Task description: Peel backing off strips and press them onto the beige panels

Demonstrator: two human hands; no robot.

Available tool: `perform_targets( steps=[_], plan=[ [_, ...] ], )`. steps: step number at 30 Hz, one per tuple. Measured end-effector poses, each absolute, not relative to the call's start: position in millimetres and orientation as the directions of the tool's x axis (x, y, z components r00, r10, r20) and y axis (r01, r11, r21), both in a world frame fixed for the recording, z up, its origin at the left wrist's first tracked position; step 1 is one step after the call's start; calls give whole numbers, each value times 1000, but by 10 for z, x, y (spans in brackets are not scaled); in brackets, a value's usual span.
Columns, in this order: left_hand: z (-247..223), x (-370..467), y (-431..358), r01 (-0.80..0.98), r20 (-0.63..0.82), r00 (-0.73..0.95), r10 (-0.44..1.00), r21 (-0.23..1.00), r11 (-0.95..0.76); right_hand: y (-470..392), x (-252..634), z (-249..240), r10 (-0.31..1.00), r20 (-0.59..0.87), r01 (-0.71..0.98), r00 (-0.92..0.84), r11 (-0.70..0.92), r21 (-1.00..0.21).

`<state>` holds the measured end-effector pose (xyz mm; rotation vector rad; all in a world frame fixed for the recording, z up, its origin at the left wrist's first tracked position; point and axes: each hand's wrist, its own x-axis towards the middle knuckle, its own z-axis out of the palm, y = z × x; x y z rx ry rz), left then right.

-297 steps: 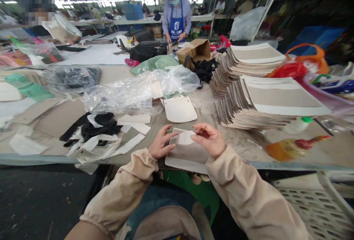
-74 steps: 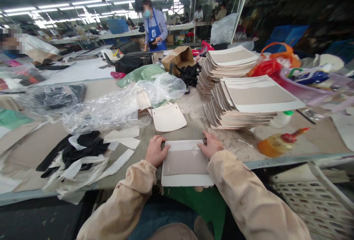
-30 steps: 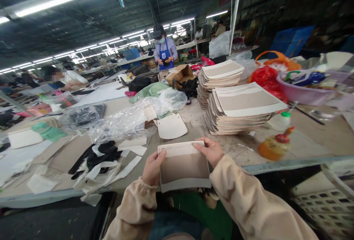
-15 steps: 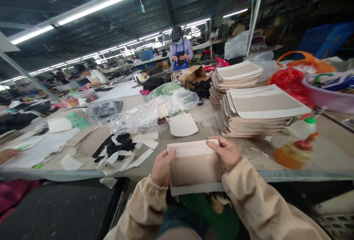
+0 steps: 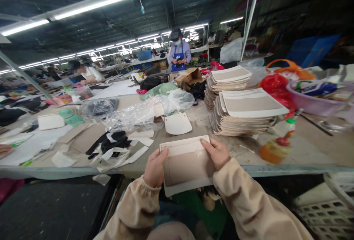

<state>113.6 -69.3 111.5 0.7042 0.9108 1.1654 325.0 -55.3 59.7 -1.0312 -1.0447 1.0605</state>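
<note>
Panel [image 5: 188, 166] (grey-brown, white-edged) held between left hand [image 5: 155, 167] and right hand [image 5: 218, 152]

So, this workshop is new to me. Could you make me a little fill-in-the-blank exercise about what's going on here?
1. The left hand grips the panel by one side; the right hand grips it near the upper ____ corner, as pictured.
2. Past the right hand stand ____ tall stacks of panels.
3. The cap on the small bottle behind the amber one is ____.
4. The standing co-worker's apron is ____.

Missing words: right; two; green; blue.
</note>
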Motion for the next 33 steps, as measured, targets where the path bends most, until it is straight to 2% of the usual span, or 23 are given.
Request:
perform_targets(
  steps=[6,13,16,20,24,26,28,31,33],
  plan=[
    [1093,1156,-732,-484,-218,139,966,836,258,-591,3284,611,962,226,-130,152,246,-960],
    [1030,1134,-701,-471,-224,137,965,842,262,-590,3266,612,967,203,-149,156,226,-963],
    [1001,1117,-702,-476,-178,160,971,848,234,-572,3261,574,965,180,-142,188,208,-968],
    [972,1121,-668,-472,-118,193,974,859,198,-543,3261,519,966,128,-233,226,182,-955],
    [947,1146,-593,-459,-189,144,971,857,235,-553,3237,537,973,132,-324,188,188,-927],
    [930,1154,-568,-460,-219,131,967,851,255,-565,3220,563,975,150,-285,163,192,-939],
    [912,1155,-559,-463,-237,127,963,844,269,-574,3205,590,977,145,-169,156,171,-971],
    [889,1148,-561,-469,-240,127,963,841,271,-581,3195,635,972,102,2,210,103,-995],
    [873,1139,-561,-471,-245,140,959,836,282,-582,3195,660,967,84,58,239,72,-996]
  ],
)
